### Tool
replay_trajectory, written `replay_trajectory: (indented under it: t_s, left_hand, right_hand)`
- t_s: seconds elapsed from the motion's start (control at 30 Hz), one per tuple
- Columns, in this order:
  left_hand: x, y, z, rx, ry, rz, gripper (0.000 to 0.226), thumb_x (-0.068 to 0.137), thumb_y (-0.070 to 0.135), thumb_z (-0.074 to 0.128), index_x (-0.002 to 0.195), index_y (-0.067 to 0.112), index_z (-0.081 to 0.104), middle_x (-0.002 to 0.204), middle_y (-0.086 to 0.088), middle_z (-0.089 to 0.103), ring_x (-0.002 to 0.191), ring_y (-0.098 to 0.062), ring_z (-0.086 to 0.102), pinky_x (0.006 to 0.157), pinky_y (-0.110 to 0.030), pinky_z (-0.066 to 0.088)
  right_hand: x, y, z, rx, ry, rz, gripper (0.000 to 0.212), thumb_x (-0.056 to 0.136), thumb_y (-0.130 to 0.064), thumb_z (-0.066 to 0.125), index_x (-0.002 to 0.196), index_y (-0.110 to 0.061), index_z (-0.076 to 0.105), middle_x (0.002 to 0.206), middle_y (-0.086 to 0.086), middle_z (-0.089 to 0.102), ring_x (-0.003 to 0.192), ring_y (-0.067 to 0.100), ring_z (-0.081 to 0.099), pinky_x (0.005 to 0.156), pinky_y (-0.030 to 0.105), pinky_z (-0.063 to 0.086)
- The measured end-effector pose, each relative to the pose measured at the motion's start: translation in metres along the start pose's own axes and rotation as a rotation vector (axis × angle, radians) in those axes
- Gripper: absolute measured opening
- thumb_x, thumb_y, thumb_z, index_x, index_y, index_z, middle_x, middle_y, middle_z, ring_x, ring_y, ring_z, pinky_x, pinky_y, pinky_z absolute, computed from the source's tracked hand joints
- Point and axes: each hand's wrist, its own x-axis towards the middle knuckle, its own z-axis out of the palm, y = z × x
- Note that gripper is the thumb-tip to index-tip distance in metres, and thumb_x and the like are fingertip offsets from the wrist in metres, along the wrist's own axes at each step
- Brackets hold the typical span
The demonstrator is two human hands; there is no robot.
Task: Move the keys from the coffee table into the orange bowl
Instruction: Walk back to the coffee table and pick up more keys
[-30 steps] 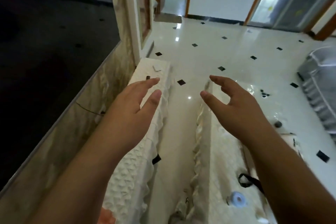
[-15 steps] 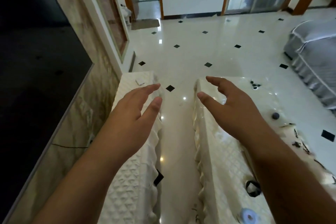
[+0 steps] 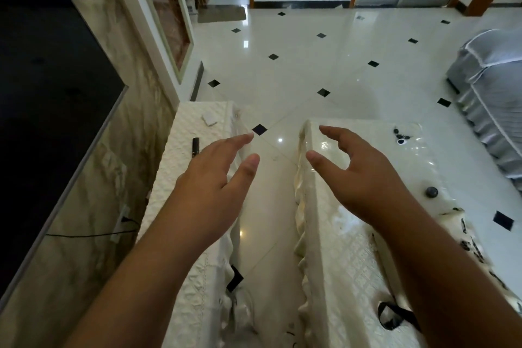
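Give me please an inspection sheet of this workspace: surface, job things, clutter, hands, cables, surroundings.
Surface: coffee table at right, under a glossy quilted cream cover; a cream-covered low cabinet at left.
Job's things: dark bunch at the table's far end, possibly the keys; orange bowl not seen.
Clutter: dark ball and black strap on the table; black remote and white card on the cabinet.
Hands: left hand and right hand open, empty.
Cables: black cable along the marble wall.
Surroundings: tiled floor, grey covered sofa, dark television screen.
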Motion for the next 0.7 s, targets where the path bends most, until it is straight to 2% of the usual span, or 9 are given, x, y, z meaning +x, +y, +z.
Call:
replay_trajectory:
  t_s: [0.13, 0.27, 0.37, 0.5, 0.6, 0.7]
  left_hand:
    - [0.054, -0.023, 0.0, -0.009, -0.041, 0.003, 0.047, 0.094, 0.06, 0.039, 0.139, 0.049, 0.039, 0.143, 0.022, 0.04, 0.126, 0.0, 0.039, 0.106, -0.041, 0.039]
    - [0.112, -0.043, -0.006, -0.032, -0.086, 0.032, 0.049, 0.092, 0.064, 0.036, 0.139, 0.051, 0.038, 0.146, 0.021, 0.039, 0.124, 0.003, 0.038, 0.099, -0.029, 0.037]
    - [0.152, -0.051, -0.014, -0.018, -0.115, 0.052, 0.048, 0.092, 0.065, 0.034, 0.139, 0.052, 0.036, 0.148, 0.021, 0.038, 0.133, -0.004, 0.036, 0.106, -0.038, 0.037]
    - [0.197, -0.058, -0.024, 0.005, -0.136, 0.072, 0.049, 0.092, 0.066, 0.034, 0.139, 0.052, 0.036, 0.149, 0.02, 0.037, 0.135, -0.007, 0.035, 0.108, -0.044, 0.037]
    - [0.225, -0.064, -0.031, -0.004, -0.139, 0.09, 0.049, 0.092, 0.067, 0.034, 0.138, 0.052, 0.037, 0.148, 0.02, 0.038, 0.132, -0.005, 0.037, 0.105, -0.04, 0.038]
    - [0.259, -0.07, -0.034, -0.029, -0.137, 0.09, 0.047, 0.092, 0.065, 0.036, 0.138, 0.052, 0.038, 0.143, 0.022, 0.041, 0.117, 0.005, 0.039, 0.097, -0.03, 0.038]
  right_hand:
    - [0.044, -0.002, 0.019, -0.069, -0.005, 0.028, 0.061, 0.086, -0.059, 0.057, 0.142, -0.039, 0.042, 0.146, -0.013, 0.045, 0.13, 0.008, 0.042, 0.096, 0.027, 0.033]
    - [0.094, -0.015, 0.034, -0.101, 0.006, 0.064, 0.06, 0.086, -0.059, 0.057, 0.141, -0.04, 0.041, 0.145, -0.015, 0.045, 0.125, 0.0, 0.041, 0.092, 0.024, 0.03]
    - [0.134, -0.032, 0.045, -0.12, 0.039, 0.061, 0.059, 0.087, -0.059, 0.056, 0.141, -0.04, 0.041, 0.144, -0.016, 0.045, 0.128, 0.005, 0.043, 0.093, 0.026, 0.032]
    - [0.172, -0.047, 0.061, -0.119, 0.07, 0.055, 0.059, 0.087, -0.058, 0.057, 0.141, -0.039, 0.042, 0.145, -0.014, 0.046, 0.128, 0.008, 0.044, 0.097, 0.029, 0.036]
    - [0.192, -0.048, 0.067, -0.117, 0.044, 0.081, 0.06, 0.087, -0.058, 0.057, 0.142, -0.04, 0.041, 0.145, -0.014, 0.045, 0.128, 0.008, 0.044, 0.095, 0.027, 0.035]
    - [0.222, -0.047, 0.072, -0.116, 0.04, 0.089, 0.06, 0.087, -0.058, 0.057, 0.142, -0.039, 0.041, 0.145, -0.014, 0.045, 0.128, 0.008, 0.045, 0.093, 0.026, 0.034]
